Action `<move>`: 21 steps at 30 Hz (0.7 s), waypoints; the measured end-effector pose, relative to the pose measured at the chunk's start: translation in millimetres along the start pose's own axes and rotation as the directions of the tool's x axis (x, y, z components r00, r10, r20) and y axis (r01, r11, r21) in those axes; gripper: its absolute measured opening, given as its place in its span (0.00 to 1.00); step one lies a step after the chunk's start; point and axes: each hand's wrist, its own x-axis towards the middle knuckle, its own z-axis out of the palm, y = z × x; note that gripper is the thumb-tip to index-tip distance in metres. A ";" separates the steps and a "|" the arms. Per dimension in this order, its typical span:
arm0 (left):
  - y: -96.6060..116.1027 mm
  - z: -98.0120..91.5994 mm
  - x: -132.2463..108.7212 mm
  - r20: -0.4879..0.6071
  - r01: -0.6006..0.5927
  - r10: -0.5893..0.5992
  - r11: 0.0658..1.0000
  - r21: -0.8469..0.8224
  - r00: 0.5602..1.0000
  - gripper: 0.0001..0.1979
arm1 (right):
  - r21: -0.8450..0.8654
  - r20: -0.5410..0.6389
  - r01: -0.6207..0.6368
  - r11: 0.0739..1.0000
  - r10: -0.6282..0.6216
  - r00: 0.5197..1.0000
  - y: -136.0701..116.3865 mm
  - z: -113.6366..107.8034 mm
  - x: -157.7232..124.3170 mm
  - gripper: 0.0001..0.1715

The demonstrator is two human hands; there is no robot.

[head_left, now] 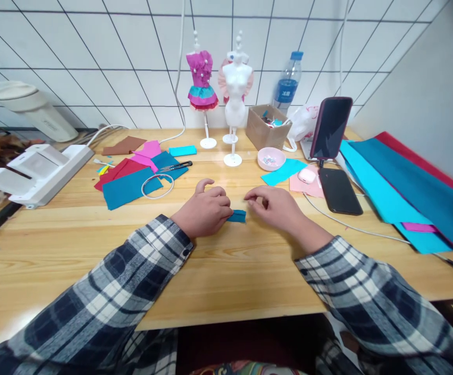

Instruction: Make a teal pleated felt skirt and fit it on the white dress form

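Note:
Near the middle of the table, a small folded strip of teal fabric pokes out from under the fingertips of my left hand. That hand is closed on the strip's left end, its index finger raised and bent. My right hand hovers just right of the strip, apart from it. Its thumb and index finger come together in a pinch at the tips; whatever may be between them is too small to make out. Behind my hands stand a bare white mini dress form and another wearing a magenta and turquoise dress.
At left lie fabric scraps, thread snips and a white ring. Toward the back right are a pink bead dish, a cardboard box and a propped phone. A black phone and long fabric pieces lie right.

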 end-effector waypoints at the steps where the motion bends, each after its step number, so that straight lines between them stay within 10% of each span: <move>1: 0.0 0.2 -0.2 -0.005 -0.003 0.003 1.000 -0.002 1.000 0.11 | 0.022 0.029 -0.016 1.000 0.015 0.999 -2.2 2.7 1.6 0.10; 8: 2.6 2.1 1.5 -0.049 0.158 -0.172 0.965 -0.212 0.984 0.11 | -0.001 0.152 -0.021 1.000 0.021 0.988 -11.3 14.6 3.0 0.02; 12: 2.1 3.7 2.3 -0.033 0.303 -0.335 0.888 -0.345 0.942 0.18 | -0.012 0.016 0.099 0.995 -0.099 0.995 -9.0 12.0 -1.4 0.01; 21: 7.3 -6.0 -0.4 -0.284 0.277 -0.312 0.948 -0.155 0.907 0.08 | -0.076 -0.199 0.182 0.980 -0.194 0.961 -12.3 9.4 -8.3 0.17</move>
